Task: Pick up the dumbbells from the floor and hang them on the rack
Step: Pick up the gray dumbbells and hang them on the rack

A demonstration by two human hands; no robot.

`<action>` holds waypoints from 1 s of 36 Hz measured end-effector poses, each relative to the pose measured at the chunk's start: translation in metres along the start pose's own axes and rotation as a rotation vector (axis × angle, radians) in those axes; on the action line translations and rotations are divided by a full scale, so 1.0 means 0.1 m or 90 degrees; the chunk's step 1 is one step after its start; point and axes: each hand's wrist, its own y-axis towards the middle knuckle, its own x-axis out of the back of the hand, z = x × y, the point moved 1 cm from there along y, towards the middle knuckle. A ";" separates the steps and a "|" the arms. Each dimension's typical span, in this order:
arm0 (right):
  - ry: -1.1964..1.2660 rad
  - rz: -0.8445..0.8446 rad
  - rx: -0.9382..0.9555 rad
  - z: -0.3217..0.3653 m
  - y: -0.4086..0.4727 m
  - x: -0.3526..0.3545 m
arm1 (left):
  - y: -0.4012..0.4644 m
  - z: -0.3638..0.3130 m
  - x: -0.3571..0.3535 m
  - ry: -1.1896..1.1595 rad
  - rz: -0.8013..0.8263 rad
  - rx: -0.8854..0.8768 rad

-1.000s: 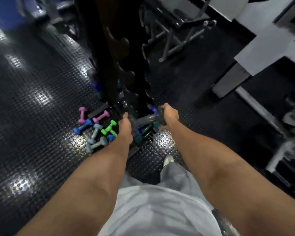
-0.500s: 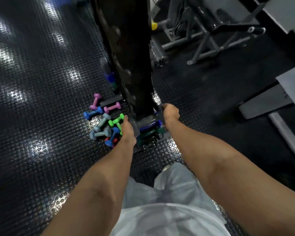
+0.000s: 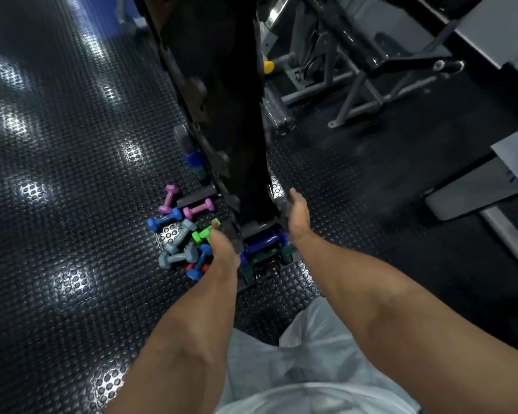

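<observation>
We stand on black studded rubber floor glinting with lamp glare. Both hands, left and right, grip a grey dumbbell low on the dark rack. Small coloured dumbbells lie heaped left of it; grey benches stand far right.

Loose dumbbells on floor: two purple dumbbells, two blue dumbbells, two grey-blue dumbbells, one green dumbbell. One rack. Hands: two.
</observation>
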 end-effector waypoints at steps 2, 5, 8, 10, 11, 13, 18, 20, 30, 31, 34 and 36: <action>0.036 -0.035 -0.003 -0.03 -0.04 0.03 | -0.03 -0.01 -0.01 0.049 -0.012 -0.006; 0.035 -0.148 -0.034 0.01 -0.13 0.01 | -0.13 -0.09 -0.07 0.141 -0.038 -0.007; 0.001 -0.264 -0.075 0.10 -0.28 -0.04 | -0.24 -0.24 -0.11 0.231 -0.028 -0.037; -0.022 -0.278 -0.097 0.14 -0.38 -0.10 | -0.27 -0.38 -0.11 0.274 -0.043 -0.030; -0.028 -0.282 -0.106 0.16 -0.45 -0.13 | -0.30 -0.46 -0.11 0.300 -0.050 -0.027; -0.030 -0.290 -0.124 0.17 -0.59 -0.20 | -0.37 -0.60 -0.08 0.353 -0.044 -0.041; -0.030 -0.301 -0.133 0.07 -0.95 -0.37 | -0.52 -0.93 0.14 0.491 0.023 -0.050; -0.019 -0.279 -0.136 -0.01 -1.09 -0.47 | -0.54 -1.13 0.29 0.568 0.050 -0.062; -0.076 -0.307 -0.187 -0.40 -1.48 -1.07 | -0.37 -1.68 0.78 0.705 0.138 -0.024; -0.085 -0.293 -0.186 -0.42 -1.49 -1.11 | -0.37 -1.70 0.80 0.714 0.139 -0.026; -0.121 -0.234 -0.181 -0.60 -1.45 -1.29 | -0.23 -1.75 0.98 0.719 0.164 -0.018; -0.146 -0.195 -0.173 -0.71 -1.40 -1.40 | -0.12 -1.80 1.07 0.711 0.172 -0.031</action>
